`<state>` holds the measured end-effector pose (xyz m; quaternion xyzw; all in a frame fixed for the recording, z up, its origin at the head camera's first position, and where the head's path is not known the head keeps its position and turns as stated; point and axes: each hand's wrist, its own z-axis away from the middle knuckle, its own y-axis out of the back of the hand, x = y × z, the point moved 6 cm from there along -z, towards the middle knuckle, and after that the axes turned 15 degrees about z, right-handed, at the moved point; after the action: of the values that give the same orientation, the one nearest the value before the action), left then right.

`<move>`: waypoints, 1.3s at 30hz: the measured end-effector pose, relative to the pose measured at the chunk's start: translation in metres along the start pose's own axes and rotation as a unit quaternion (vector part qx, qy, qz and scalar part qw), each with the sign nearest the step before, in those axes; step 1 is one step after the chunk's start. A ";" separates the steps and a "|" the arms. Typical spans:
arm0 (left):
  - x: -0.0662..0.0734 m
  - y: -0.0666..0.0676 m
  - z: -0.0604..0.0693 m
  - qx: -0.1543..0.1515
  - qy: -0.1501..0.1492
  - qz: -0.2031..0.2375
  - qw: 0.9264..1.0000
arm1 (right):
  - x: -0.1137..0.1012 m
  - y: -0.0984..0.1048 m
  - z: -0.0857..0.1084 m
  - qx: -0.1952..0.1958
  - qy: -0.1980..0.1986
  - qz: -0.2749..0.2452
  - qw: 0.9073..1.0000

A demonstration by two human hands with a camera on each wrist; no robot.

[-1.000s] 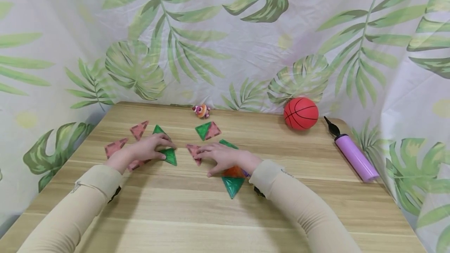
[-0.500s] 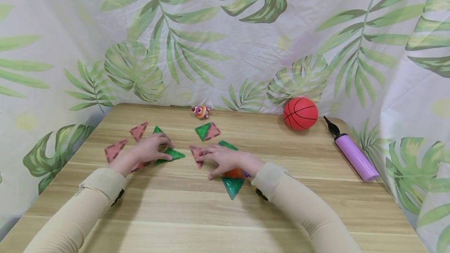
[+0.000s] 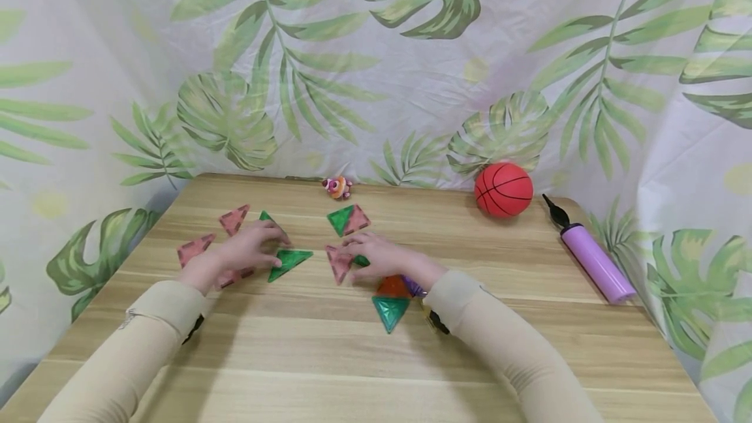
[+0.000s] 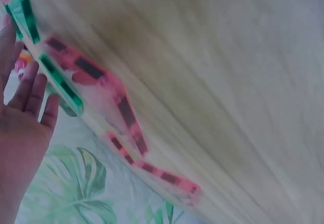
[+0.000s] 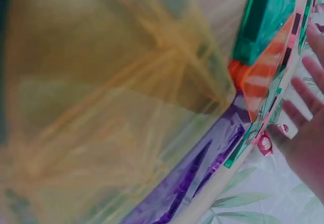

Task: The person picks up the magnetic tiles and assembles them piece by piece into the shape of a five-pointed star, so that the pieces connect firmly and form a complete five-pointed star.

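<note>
Translucent triangular magnetic tiles lie flat on the wooden table. My left hand (image 3: 249,250), fingers loosely bent, is over the left group; its thumb is at the corner of a green triangle tile (image 3: 289,263). Another green tile (image 3: 266,217) shows behind its fingers, and a pink tile (image 3: 235,276) lies partly under the wrist. My right hand (image 3: 382,256) has its fingertips at a pink triangle tile (image 3: 339,264). A green piece (image 3: 360,260) shows between its fingers and thumb. In both wrist views, the left fingers (image 4: 35,90) and right fingers (image 5: 304,100) are extended, gripping nothing.
Near the right wrist lie orange (image 3: 393,286), teal (image 3: 390,312) and purple (image 3: 413,286) tiles. A green-and-pink pair (image 3: 349,219), a small toy figure (image 3: 337,187), a red ball (image 3: 503,190) and a purple hand pump (image 3: 596,263) stand farther back. More pink tiles (image 3: 196,249) lie left.
The green tile by my left thumb has turned and slid right, and the thumb has drawn back slightly. The pink tile at my right hand has shifted right; that hand has moved slightly away from me.
</note>
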<state>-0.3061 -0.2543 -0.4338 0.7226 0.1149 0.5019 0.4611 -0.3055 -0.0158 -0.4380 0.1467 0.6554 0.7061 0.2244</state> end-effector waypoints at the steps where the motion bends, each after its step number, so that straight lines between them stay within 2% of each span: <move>1: 0.000 0.001 0.001 -0.007 -0.005 0.011 1.000 | 0.002 0.000 -0.002 0.008 -0.011 0.006 1.000; 4: -0.003 0.000 0.005 -0.025 -0.001 0.022 0.999 | 0.005 0.001 -0.006 0.021 -0.035 0.037 0.998; 7: -0.006 -0.003 0.006 -0.034 0.016 0.022 0.999 | 0.003 0.001 -0.010 0.020 -0.051 0.061 0.997; 9: -0.007 -0.005 0.006 -0.032 0.025 0.020 0.999 | 0.001 0.001 -0.013 0.017 -0.061 0.071 0.995; 17: -0.004 -0.010 0.001 -0.017 0.056 0.010 0.998 | -0.003 -0.003 -0.020 0.009 -0.108 0.054 0.993; 25: 0.006 -0.020 -0.009 -0.035 0.040 0.034 0.998 | -0.005 -0.001 -0.022 0.003 -0.123 0.048 0.991; 31: 0.009 -0.024 -0.015 -0.029 0.047 0.035 0.998 | -0.006 0.000 -0.024 0.007 -0.135 0.049 0.990; 39: 0.019 -0.034 -0.027 -0.022 0.030 0.000 0.999 | -0.006 -0.002 -0.027 0.013 -0.142 0.055 0.988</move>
<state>-0.3090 -0.2088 -0.4466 0.6970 0.1173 0.5260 0.4730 -0.3132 -0.0418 -0.4423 0.2844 0.6170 0.6808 0.2737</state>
